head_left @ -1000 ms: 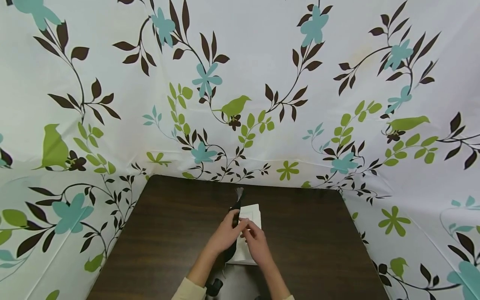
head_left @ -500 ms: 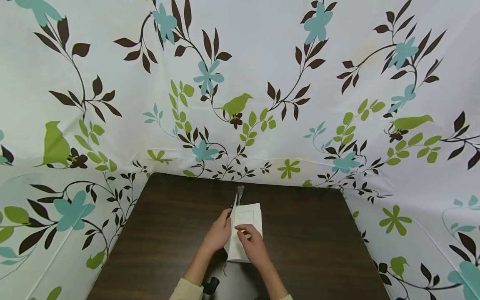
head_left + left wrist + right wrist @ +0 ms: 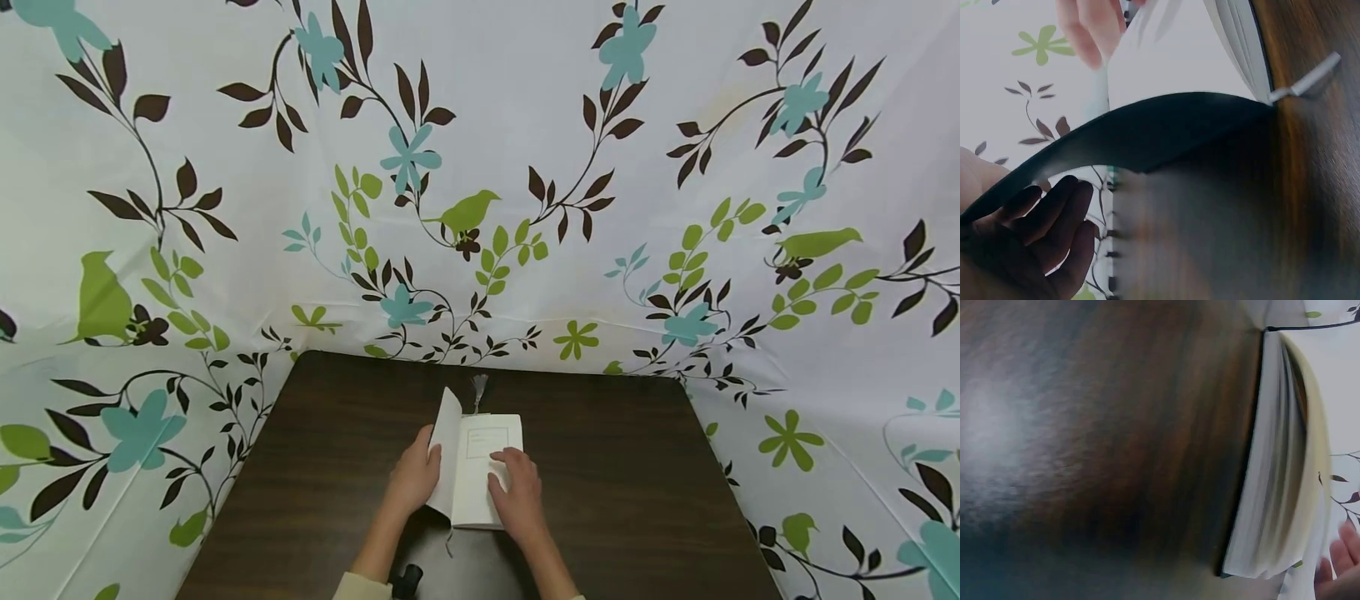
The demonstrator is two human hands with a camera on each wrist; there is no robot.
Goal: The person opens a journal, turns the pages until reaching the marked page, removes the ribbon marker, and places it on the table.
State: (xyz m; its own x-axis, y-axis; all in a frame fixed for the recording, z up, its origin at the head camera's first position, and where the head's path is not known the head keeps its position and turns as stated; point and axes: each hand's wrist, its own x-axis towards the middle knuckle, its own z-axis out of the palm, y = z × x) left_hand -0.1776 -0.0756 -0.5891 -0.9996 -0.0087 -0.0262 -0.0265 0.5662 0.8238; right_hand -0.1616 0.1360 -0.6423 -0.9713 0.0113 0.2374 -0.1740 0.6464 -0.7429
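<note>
A notebook with white pages and a dark cover lies on the brown table, opened near its front. My left hand grips the raised front cover at its left edge, thumb on the inner side and fingers behind. In the head view the cover's white inner side tilts up to the left. My right hand rests on the right-hand page, fingers loosely bent over it below a printed box. The page block shows at its edge in the right wrist view, its leaves slightly fanned.
A grey tassel sticks out past the notebook's far end, and a thin ribbon hangs at its near end. The dark wooden table meets a patterned cloth behind and at both sides.
The dark cover, near upright and close to the page before, has swung left with my left hand. My right hand has moved from beside the left hand rightward onto the page.
</note>
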